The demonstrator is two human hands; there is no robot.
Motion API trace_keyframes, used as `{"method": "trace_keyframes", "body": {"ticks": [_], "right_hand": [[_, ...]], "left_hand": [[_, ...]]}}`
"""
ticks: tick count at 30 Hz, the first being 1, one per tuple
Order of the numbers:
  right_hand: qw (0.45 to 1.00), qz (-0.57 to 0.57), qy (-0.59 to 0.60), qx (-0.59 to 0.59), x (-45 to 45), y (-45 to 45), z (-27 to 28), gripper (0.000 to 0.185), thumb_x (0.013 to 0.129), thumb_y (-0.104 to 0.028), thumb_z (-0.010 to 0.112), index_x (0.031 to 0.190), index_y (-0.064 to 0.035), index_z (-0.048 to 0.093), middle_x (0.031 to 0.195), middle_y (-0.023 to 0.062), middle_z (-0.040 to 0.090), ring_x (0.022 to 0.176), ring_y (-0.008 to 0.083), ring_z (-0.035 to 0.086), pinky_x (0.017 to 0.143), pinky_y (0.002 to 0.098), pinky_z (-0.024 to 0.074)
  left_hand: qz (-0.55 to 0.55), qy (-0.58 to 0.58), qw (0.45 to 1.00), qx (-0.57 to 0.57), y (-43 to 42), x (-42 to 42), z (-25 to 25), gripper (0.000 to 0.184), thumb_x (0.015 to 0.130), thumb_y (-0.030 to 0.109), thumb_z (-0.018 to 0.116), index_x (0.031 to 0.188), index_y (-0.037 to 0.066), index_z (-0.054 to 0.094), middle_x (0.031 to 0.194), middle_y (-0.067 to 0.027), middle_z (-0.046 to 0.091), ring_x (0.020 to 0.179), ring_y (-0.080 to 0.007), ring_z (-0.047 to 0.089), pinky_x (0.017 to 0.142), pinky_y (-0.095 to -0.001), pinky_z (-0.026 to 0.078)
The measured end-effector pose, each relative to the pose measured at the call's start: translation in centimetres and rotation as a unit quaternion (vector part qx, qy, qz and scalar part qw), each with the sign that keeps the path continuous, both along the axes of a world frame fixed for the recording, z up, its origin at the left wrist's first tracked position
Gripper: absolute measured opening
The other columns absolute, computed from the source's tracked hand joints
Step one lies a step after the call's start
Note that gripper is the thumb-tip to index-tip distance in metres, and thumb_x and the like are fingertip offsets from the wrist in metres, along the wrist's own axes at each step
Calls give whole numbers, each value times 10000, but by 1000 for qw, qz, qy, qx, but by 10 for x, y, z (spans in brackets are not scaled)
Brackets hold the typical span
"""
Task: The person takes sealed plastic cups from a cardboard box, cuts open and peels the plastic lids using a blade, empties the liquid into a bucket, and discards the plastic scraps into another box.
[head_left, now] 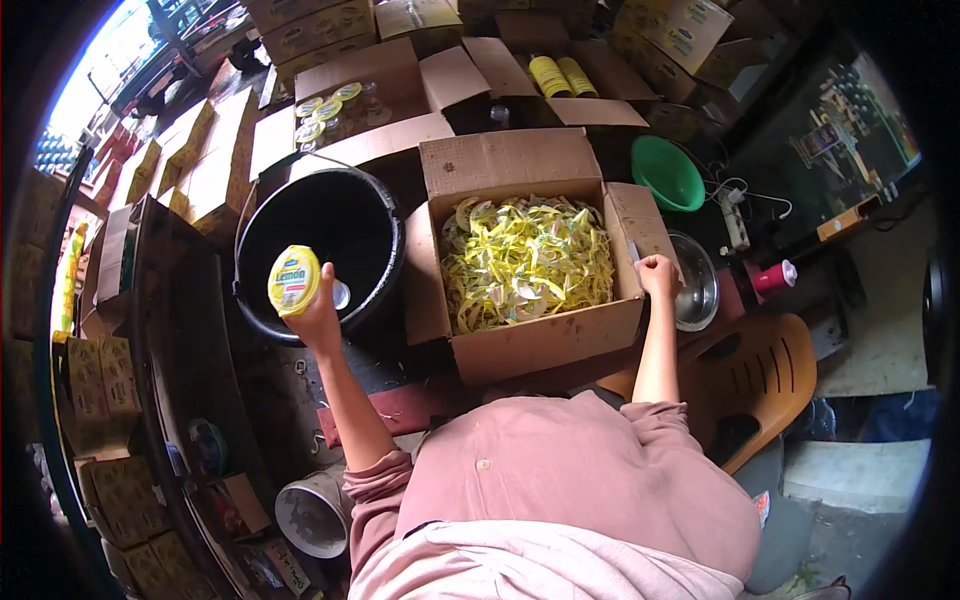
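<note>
My left hand (318, 318) is closed around a plastic cup (340, 295) with a yellow-and-white lid (293, 281) marked "Lemon". It holds the cup tilted, lid facing me, over the near side of a black bucket (375, 200). My right hand (657, 275) is closed, thumb and fingers pinched, above the right side of an open cardboard box (550, 345). A thin pale sliver shows at its fingertips, too small to name. Inside the box lies a heap of yellow and clear plastic strips (530, 260).
A metal bowl (708, 285) stands right of the box, with a green basin (667, 173) behind it. A power strip (735, 218) and a red thread spool (775, 278) are at the right. Lidded cups (320, 115) sit in a far carton. An orange chair (770, 390) is near my right side.
</note>
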State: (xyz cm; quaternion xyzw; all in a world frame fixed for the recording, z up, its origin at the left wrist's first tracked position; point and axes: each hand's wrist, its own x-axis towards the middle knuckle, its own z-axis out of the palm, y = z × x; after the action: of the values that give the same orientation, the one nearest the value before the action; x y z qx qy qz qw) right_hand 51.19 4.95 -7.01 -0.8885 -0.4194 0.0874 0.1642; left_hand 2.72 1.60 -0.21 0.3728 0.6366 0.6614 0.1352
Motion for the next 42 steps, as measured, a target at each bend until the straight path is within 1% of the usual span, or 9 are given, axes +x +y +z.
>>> {"method": "trace_keyframes", "body": {"ticks": [3,6,9,10,13,18,21,38,42], "right_hand": [[994,42,12,102,-21,2,12,121,708,-227,665,778,-138,623,735,16,641,695,197,613,652,362,450],[922,124,174,323,-55,16,26,289,697,-31,675,970,-24,579,683,52,610,584,110,558,571,250,454],[836,245,362,332,-114,34,50,257,747,-25,642,1000,-23,598,677,27,595,603,78,544,574,216,444],[827,296,362,312,-144,32,68,236,747,-15,634,982,-32,612,692,29,599,600,80,538,575,217,437],[775,460,279,332,-232,11,128,239,736,28,603,959,-52,637,729,54,586,595,122,526,567,253,421],[678,632,226,299,-307,-3,151,317,732,36,575,1030,-62,621,670,98,490,566,197,488,544,288,405],[678,653,199,271,-334,-8,148,215,750,-6,552,956,-24,608,725,129,518,637,304,559,577,371,470],[662,690,164,242,-360,-4,144,250,674,15,572,922,-1,594,821,159,535,736,316,578,670,375,487],[657,685,153,275,-363,-6,140,259,697,42,569,945,-18,612,764,140,517,663,295,574,603,361,483]], "left_hand": [[-4,52,999,5,1,-1,-4,330,667,177,758,897,-4,606,822,-52,639,741,-146,601,728,-292,455],[-42,95,994,-26,-3,-2,-5,285,656,167,762,844,8,617,821,-49,641,716,-145,605,696,-291,459],[-81,85,993,9,-4,-2,-7,295,631,121,773,847,12,604,806,-57,638,719,-136,607,677,-270,470],[-86,142,986,23,-2,-5,-12,311,613,90,778,851,10,596,802,-57,635,724,-128,604,680,-265,475],[-139,32,988,52,-1,-5,-9,314,603,79,777,851,10,597,803,-54,640,719,-121,610,675,-253,485],[-161,65,984,28,-4,-4,1,359,609,61,772,913,17,585,853,-48,633,755,-118,598,695,-249,478],[-159,49,985,37,-2,-5,0,445,588,50,774,959,29,529,882,-62,612,785,-141,593,718,-261,481],[-214,-61,973,56,0,-7,2,475,586,-3,725,1008,44,513,923,-54,594,838,-135,577,767,-268,471],[-218,-78,971,57,1,-7,-1,485,588,-5,724,1021,43,509,929,-56,594,840,-134,576,770,-269,471]]}}
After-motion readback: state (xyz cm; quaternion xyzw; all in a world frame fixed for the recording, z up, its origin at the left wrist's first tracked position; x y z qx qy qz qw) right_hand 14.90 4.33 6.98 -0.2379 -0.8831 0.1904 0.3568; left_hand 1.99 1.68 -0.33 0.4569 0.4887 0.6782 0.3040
